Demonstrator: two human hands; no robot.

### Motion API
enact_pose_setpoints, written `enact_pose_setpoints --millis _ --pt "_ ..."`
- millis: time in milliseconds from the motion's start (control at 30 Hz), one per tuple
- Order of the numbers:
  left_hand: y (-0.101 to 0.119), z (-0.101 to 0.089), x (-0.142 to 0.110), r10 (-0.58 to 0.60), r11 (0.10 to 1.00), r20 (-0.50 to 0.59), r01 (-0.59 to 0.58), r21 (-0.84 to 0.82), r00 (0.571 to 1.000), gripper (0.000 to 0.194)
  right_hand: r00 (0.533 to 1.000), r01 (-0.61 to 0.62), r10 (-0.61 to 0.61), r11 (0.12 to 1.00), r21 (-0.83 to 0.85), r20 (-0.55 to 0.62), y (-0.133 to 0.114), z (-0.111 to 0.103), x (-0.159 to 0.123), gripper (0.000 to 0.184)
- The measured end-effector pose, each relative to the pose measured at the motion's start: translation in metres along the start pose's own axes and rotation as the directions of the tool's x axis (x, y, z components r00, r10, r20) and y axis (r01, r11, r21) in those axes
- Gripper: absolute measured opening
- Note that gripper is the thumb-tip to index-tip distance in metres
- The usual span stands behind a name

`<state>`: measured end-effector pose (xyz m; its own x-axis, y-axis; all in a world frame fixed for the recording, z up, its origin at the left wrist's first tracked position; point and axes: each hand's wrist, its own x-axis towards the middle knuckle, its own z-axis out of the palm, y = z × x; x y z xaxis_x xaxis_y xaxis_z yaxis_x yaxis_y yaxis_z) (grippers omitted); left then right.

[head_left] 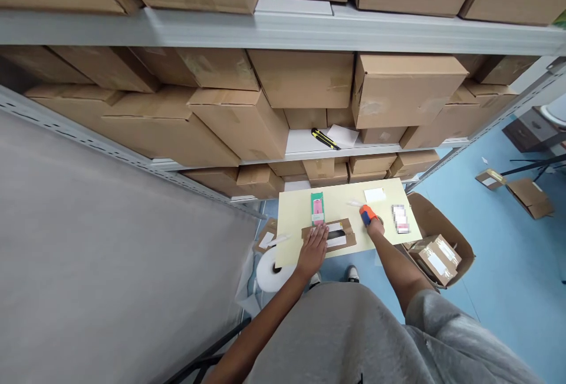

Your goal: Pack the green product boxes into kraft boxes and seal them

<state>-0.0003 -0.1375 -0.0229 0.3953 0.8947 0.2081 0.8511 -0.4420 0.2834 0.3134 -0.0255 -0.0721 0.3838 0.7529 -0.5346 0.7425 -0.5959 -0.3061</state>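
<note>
Cardboard mailer [340, 241] lies on the pale desk [292, 219] under your open left grip [312, 251], beside a pink-and-green packet [317, 207]; your right grip [374, 226] closes on what looks like an orange tape dispenser [367, 215].

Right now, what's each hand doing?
Left hand: open, fingers flat on a brown cardboard piece.
Right hand: closed, holding an orange-and-blue tape dispenser.

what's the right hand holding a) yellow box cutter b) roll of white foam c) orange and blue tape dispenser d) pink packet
C: the right hand is closed around the orange and blue tape dispenser just above the pale yellow board.
</note>
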Motion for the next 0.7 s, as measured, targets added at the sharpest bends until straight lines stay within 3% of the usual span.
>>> enact_pose_setpoints --millis 100,167,233,333,433,500,633,700 --pt "-0.001 0.006 -0.003 -0.007 1.0 -0.018 0.007 -0.003 1.0 0.064 0.998 0.048 -0.046 0.998 0.038 -0.048 0.0 -0.021 -0.014 0.032" --pt "-0.002 0.011 -0.005 -0.043 0.999 -0.029 0.043 -0.022 0.999 0.061 0.988 0.14 -0.126 0.977 0.161 -0.091 -0.001 -0.038 -0.025 0.03" --pt "-0.004 0.016 -0.007 -0.094 0.994 -0.028 0.093 -0.058 0.995 0.061 0.958 0.28 -0.239 0.899 0.336 -0.16 -0.003 -0.054 -0.038 0.034" --pt "-0.007 0.021 -0.005 -0.13 0.979 -0.02 0.125 -0.162 0.991 0.062 0.902 0.427 -0.374 0.705 0.566 -0.216 -0.015 -0.072 -0.061 0.054" --pt "-0.012 0.021 0.001 -0.145 0.937 -0.047 0.122 -0.327 0.988 0.055 0.884 0.405 -0.443 0.571 0.714 -0.148 -0.033 -0.076 -0.084 0.071" --pt "-0.017 0.019 0.006 -0.171 0.888 -0.063 0.126 -0.442 0.983 0.047 0.873 0.365 -0.481 0.538 0.76 -0.079 -0.044 -0.072 -0.097 0.075" --pt "-0.024 0.013 0.013 -0.236 0.769 -0.055 0.152 -0.621 0.97 0.033 0.823 0.3 -0.559 0.583 0.755 0.105 -0.058 -0.055 -0.111 0.079" --pt "-0.024 0.01 0.016 -0.287 0.681 -0.042 0.173 -0.711 0.957 0.035 0.784 0.288 -0.593 0.61 0.738 0.184 -0.061 -0.046 -0.114 0.08"
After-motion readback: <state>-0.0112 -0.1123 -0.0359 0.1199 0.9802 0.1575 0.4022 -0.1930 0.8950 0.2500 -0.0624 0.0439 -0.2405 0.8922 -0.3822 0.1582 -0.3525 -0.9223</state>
